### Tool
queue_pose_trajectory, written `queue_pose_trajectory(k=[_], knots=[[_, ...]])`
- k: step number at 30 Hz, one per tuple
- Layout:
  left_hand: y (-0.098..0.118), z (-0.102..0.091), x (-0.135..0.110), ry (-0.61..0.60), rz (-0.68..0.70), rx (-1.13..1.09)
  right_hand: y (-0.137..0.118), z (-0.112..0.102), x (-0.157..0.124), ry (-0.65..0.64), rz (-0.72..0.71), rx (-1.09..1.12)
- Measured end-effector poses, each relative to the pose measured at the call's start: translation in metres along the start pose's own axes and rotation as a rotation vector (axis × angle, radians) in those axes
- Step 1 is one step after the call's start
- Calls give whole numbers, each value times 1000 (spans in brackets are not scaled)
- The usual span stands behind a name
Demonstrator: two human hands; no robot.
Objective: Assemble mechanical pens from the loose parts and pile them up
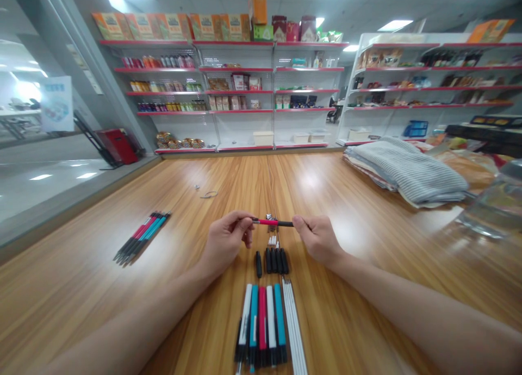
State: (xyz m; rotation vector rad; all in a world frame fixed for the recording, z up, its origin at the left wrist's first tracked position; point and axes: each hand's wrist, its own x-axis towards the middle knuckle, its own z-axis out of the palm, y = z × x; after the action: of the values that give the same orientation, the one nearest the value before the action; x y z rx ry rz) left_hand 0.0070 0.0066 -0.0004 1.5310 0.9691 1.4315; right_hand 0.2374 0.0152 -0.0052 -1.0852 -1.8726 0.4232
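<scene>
A red pen (268, 222) with a black grip is stretched level between my two hands above the wooden table. My left hand (229, 235) pinches its clip end. At the other end, my right hand (318, 238) has thumb and fingers closed on the black grip; the tip is hidden. Below the pen lie small white parts (272, 241) and small metal parts (269, 217), partly covered by it. Nearer me are several black grip pieces (277, 261), coloured pen barrels (262, 320) in white, blue and red, and thin white refills (294, 327) side by side.
Several whole pens (142, 238) lie in a bundle at the left. A thin ring-shaped piece (209, 194) rests farther back. Folded striped cloth (408, 168) and a clear container (495, 201) stand at the right. Stocked shelves (240, 111) rise behind the table (183, 304).
</scene>
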Motion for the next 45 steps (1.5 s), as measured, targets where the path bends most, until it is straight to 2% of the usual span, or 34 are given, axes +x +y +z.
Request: queue_pose_trajectory(k=[1, 3, 6, 8, 11, 13, 15, 18, 24, 27, 31, 34, 40, 45], knots=[[1, 1, -1, 14, 17, 30, 2, 1, 0, -16, 49, 39], [1, 0, -1, -36, -56, -6, 5, 0, 2, -30, 52, 47], [-1, -6, 3, -165, -297, -173, 3, -5, 3, 12, -115, -74], [-3, -10, 7, -216, -404, -264, -2, -7, 4, 33, -236, -163], [-2, -15, 11, -260, -466, -357, -8, -8, 4, 29, -338, -229], [0, -15, 10, -267, -476, -395, -11, -7, 3, 21, -356, -237], [2, -14, 9, -267, -456, -402, -11, -5, 3, 24, -313, -211], [2, -11, 5, -245, -351, -310, -9, -2, 3, 28, -138, -100], [6, -6, -2, -144, -36, 179, 0, 6, 6, -63, 289, 329], [5, -5, -1, -164, -72, 156, 2, 9, 8, -80, 392, 550], [0, -9, 7, -247, -300, -182, 4, 10, 8, -26, 388, 556], [-2, -12, 11, -301, -390, -321, 5, 10, 5, -29, 333, 468], [-4, -10, 10, -356, -361, -176, 3, 8, 1, -51, 242, 323], [-3, -10, 8, -383, -394, -94, 1, 9, 0, -48, 231, 434]])
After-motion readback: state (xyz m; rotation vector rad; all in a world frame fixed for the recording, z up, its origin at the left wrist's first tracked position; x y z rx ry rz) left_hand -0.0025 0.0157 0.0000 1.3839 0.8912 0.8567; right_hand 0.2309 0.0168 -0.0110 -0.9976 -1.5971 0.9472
